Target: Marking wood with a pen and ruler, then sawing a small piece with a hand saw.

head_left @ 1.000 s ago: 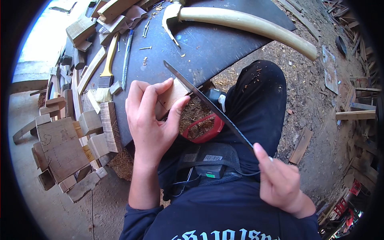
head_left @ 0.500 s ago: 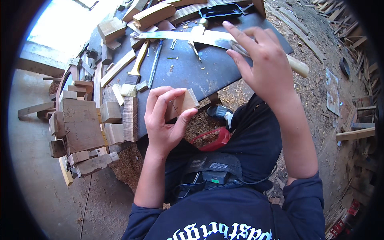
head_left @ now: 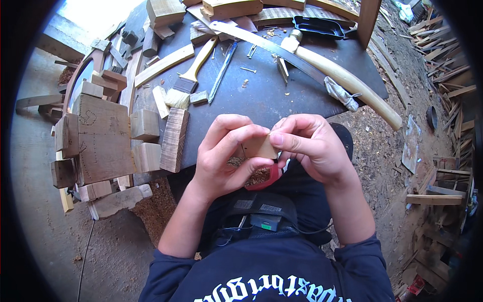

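Bench lot: hands, tools, fasteners and timber, by count.
Two bare hands (one left hand [head_left: 221, 156], one right hand [head_left: 319, 148]); one small, pale, flat-faced wooden block [head_left: 259, 147]; one claw hammer with a long, curved, pale wooden handle [head_left: 347, 74]; one long, narrow, grey metal blade with a cloth-wrapped grip [head_left: 261, 42]; one flat, yellow-handled brush with pale bristles [head_left: 187, 82]; one slim, clear-and-blue pen [head_left: 221, 74]; one shallow black tray [head_left: 318, 27]; at least three small metal fasteners [head_left: 247, 69]; one dark-striped brown wooden block [head_left: 174, 140]; one black mesh pouch [head_left: 251, 205]; loose timber scraps [head_left: 453, 65], many, overlapping, exact number indeterminable.
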Motion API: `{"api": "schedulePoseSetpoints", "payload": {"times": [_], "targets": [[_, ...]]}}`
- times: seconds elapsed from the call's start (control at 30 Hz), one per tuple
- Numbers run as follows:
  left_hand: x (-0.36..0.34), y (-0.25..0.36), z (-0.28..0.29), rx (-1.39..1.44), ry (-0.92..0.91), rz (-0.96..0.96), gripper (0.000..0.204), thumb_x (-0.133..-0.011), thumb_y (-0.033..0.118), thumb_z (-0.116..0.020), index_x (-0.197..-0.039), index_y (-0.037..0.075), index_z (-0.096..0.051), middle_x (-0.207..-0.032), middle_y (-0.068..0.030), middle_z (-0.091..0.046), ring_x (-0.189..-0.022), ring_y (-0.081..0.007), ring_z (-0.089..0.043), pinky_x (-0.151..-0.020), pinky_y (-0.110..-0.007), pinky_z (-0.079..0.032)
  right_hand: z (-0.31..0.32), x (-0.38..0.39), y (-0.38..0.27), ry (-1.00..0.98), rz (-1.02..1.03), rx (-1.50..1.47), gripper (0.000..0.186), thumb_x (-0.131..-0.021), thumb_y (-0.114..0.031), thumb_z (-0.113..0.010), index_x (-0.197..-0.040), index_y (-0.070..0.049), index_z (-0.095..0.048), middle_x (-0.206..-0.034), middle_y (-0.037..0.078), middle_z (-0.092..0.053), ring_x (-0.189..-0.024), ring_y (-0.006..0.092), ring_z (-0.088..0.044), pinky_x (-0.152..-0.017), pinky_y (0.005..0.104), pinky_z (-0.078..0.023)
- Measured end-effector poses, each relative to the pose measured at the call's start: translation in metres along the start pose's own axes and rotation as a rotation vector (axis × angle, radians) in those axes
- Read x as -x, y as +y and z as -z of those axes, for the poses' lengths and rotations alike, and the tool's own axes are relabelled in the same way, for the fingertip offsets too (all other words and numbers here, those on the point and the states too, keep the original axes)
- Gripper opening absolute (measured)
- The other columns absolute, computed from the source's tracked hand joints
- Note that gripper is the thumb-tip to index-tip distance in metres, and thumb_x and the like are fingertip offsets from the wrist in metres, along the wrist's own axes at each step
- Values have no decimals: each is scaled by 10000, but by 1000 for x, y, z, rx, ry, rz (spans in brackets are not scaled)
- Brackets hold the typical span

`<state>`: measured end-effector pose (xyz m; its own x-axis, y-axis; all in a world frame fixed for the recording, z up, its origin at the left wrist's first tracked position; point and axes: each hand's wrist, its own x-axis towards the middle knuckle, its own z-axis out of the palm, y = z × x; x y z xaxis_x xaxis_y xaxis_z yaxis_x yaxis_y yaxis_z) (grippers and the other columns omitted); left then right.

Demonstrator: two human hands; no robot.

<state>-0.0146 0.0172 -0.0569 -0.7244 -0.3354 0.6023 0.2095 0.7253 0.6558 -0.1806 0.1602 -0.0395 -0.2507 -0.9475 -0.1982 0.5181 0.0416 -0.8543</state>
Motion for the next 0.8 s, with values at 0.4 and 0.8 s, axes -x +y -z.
{"api": "schedulePoseSetpoints", "payload": {"times": [0.4,0.8], "targets": [[0,-2,10,110,-65,36,459,-771,217,-883,-1155,10,-738,-1096,-127,-628,-943,-259,-674,-828,-372,-569,3,-3,8,-100,-121,-289,151,-1013,-101,-658,-1051,36,-706,-962,122,-729,-836,177,-736,-747,283,-627],[-5,-6,12,209,-43,59,429,-811,213,-864,-1169,9,-746,-1057,-136,-649,-940,-257,-688,-821,-357,-569,-5,5,-3,14,-3,45,228,-1000,-69,-677,-1175,72,-714,-1058,161,-752,-901,167,-742,-770,268,-618]]}}
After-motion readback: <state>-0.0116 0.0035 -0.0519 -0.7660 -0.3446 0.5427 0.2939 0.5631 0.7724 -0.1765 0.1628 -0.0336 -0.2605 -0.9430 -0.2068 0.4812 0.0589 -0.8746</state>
